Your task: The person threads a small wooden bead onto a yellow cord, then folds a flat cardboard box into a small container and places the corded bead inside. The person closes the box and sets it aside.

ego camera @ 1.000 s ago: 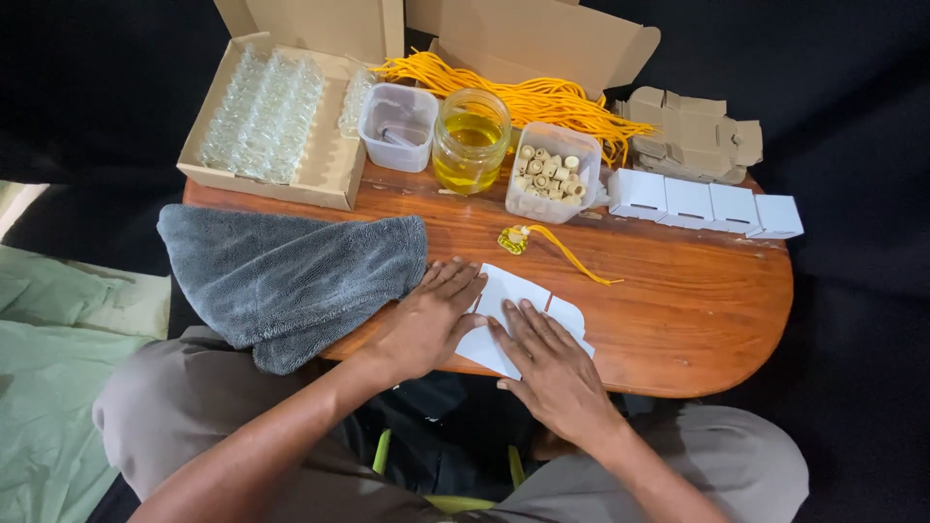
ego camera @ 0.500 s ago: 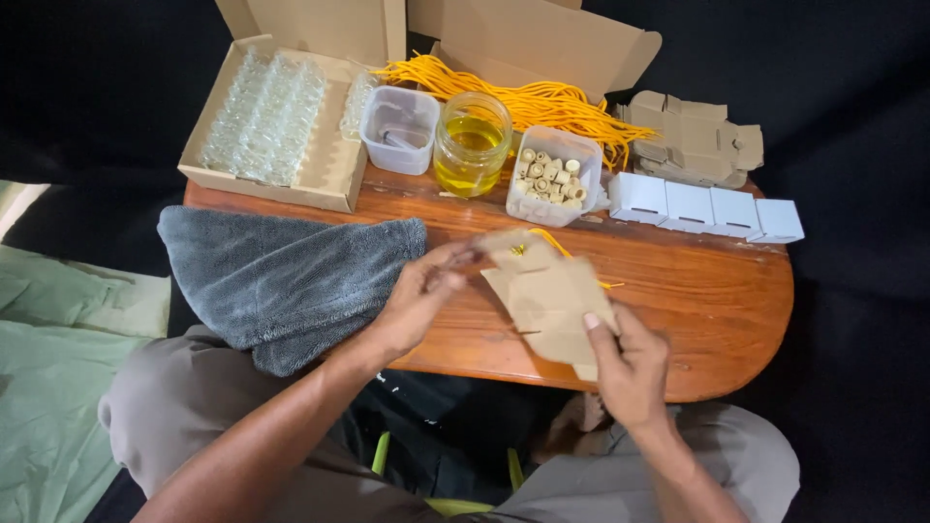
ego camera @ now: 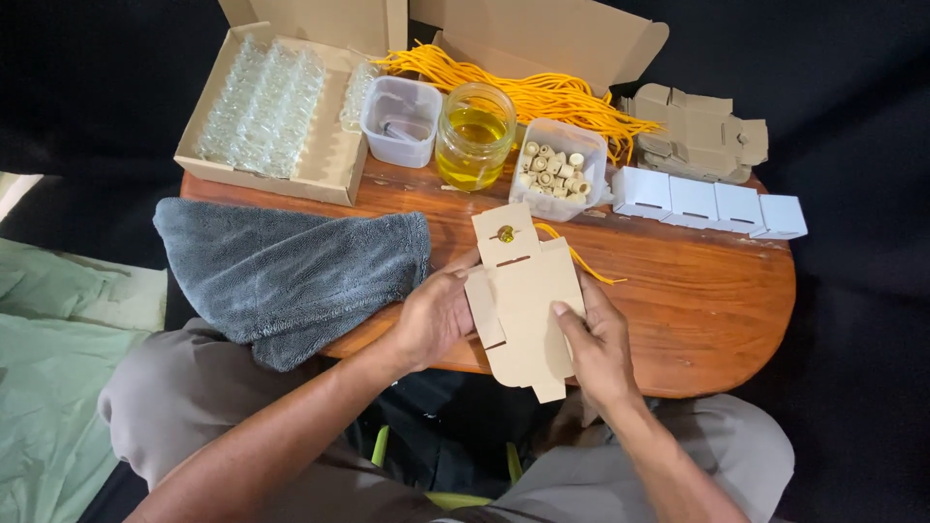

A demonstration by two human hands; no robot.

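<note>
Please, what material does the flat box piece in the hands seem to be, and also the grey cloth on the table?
The flat box blank, held by the left hand and right hand, looks like thin matte brown cardboard: cut slots and fold lines show. The grey cloth looks like plush microfibre or terry, with a fuzzy, ridged pile.

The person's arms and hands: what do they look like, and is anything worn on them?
Both forearms are bare, with no sleeves showing. The left hand and right hand wear no gloves; I see no rings, watch or wristband. Grey trousers cover the lap.
</note>
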